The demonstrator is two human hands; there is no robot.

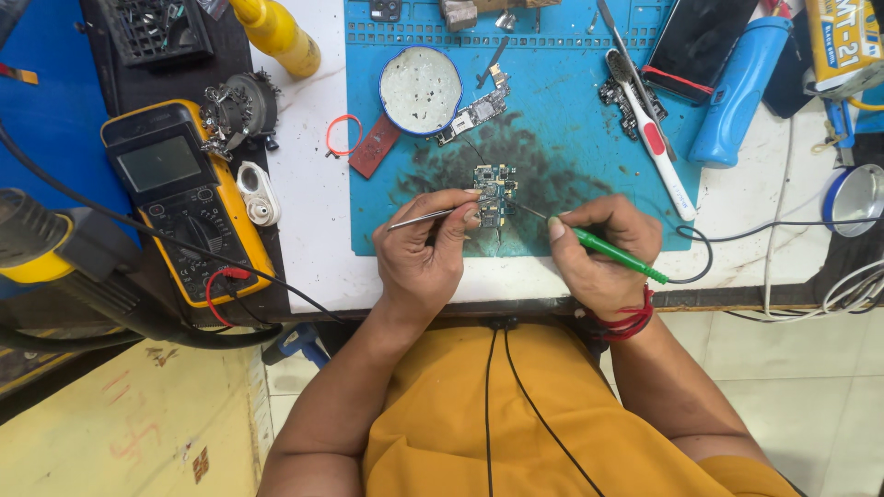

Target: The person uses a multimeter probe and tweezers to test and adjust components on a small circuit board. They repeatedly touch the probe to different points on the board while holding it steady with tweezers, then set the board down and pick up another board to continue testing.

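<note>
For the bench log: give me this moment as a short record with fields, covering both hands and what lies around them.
left hand: left hand holds metal tweezers, tips at the small circuit board
right hand: right hand holds a green-handled soldering iron, tip at the same board
surface: blue work mat, darkly stained around the board
nearby: round tin, toothbrush, yellow multimeter

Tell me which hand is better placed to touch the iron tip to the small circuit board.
Right. The right hand grips the green-handled soldering iron, its tip reaching the small circuit board. The left hand holds tweezers at the board's left edge.
</note>
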